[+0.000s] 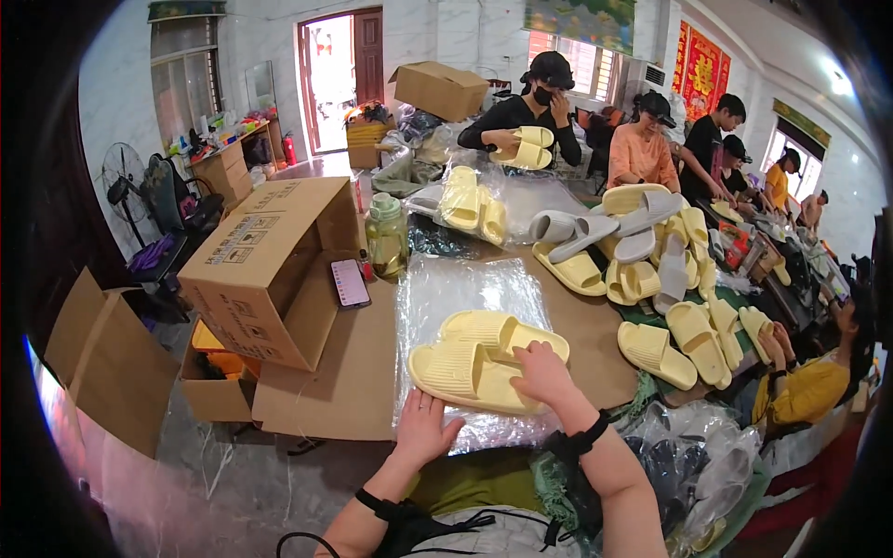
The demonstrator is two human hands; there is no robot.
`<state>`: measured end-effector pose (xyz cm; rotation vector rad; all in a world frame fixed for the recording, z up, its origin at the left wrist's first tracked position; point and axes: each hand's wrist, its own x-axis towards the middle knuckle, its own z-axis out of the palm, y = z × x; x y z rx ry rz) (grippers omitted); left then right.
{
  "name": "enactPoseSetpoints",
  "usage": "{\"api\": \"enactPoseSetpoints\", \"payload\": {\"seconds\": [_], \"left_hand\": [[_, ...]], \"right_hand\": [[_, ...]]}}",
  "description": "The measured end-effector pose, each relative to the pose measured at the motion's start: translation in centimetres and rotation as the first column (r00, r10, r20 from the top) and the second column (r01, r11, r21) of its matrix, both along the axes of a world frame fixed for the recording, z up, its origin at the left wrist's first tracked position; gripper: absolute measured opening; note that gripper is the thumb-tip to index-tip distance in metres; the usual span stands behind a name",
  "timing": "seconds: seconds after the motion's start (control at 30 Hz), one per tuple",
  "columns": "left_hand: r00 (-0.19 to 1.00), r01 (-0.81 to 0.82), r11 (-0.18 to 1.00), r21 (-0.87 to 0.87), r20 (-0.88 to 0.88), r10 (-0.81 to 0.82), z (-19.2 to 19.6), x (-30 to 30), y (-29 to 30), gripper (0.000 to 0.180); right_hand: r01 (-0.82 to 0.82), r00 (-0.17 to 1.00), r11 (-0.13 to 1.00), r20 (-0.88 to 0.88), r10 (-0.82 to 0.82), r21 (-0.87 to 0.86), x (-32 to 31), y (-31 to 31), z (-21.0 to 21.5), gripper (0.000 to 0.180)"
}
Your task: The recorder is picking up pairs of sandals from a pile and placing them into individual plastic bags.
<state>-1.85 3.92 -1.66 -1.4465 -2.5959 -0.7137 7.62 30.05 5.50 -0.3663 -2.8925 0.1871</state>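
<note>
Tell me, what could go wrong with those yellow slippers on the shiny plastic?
The clear plastic bag looks slippery, and only the left hand presses its near edge, so it might slide or crumple. The right hand rests on just one of the two stacked yellow slippers, so the pair could shift apart. A phone and a green bottle stand near the bag and might get bumped.

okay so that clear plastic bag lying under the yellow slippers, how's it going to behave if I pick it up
The clear plastic bag looks thin and crinkled, so probably floppy and very light. Its glossy sheen suggests it may slide on the cardboard. The yellow slippers, under your right hand, pin it; your left hand presses its near edge.
</note>
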Motion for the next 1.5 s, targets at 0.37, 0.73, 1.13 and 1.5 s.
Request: {"api": "enactPoseSetpoints", "payload": {"seconds": [0.37,0.73,1.13,1.5], "left_hand": [[0.998,-0.04,0.999,-0.014,-0.043,0.039,0.1,0.2,0.0,0.075],[0.997,-0.044,0.998,0.038,-0.057,0.047,-1.3,0.0,0.2,0.08],[0.999,-0.044,0.996,-0.076,0.0,0.044,1.9,-0.1,0.1,0.066],[0.994,-0.066,0.998,0.008,0.084,0.066,4.9,0.4,1.4,0.028]], "right_hand": [[0.154,0.988,0.973,0.001,-0.156,-0.17,-5.6,-1.4,-0.9,0.054],[0.355,0.885,0.904,-0.228,-0.407,-0.237,0.4,7.4,-5.0,0.045],[0.352,0.581,0.678,-0.417,-0.699,-0.646,14.2,2.0,-3.4,0.041],[0.125,0.587,0.559,-0.393,-0.708,-0.82,19.0,-2.4,-1.9,0.026]]}}
